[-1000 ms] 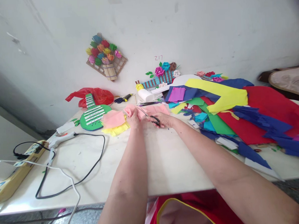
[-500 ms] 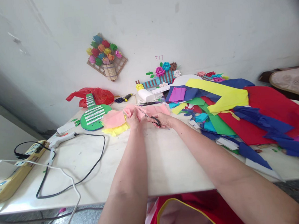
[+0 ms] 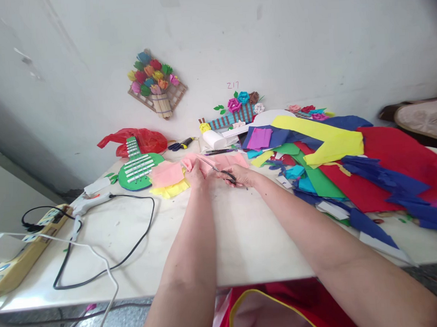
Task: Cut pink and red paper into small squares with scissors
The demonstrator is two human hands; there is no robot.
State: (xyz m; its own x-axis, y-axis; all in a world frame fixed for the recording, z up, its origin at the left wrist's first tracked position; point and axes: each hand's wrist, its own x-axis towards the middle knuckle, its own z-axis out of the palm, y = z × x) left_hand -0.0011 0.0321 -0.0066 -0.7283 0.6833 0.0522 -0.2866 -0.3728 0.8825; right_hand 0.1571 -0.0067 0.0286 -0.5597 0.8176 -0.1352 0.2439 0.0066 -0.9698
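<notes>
My left hand (image 3: pixel 196 174) is closed on a folded piece of pink crepe paper (image 3: pixel 189 161) near the middle of the table. My right hand (image 3: pixel 240 175) grips black-handled scissors (image 3: pixel 228 176), their blades pointing left and away at the pink paper. Whether the blades are cutting is too small to tell. More pink paper lies behind the scissors, and a pink sheet (image 3: pixel 167 175) rests over yellow paper (image 3: pixel 170 189) left of my left hand.
A green guitar-shaped craft (image 3: pixel 140 170) lies at left, near a glue gun (image 3: pixel 92 202) with a looping black cord and a power strip (image 3: pixel 28 249). Coloured paper sheets (image 3: pixel 398 164) crowd the right side. Pliers (image 3: pixel 183 144) and a white roll (image 3: pixel 214 139) sit along the wall.
Both hands stay in nearly the same place. The scissors' handles have shifted slightly in my right hand; the whole view has moved a little.
</notes>
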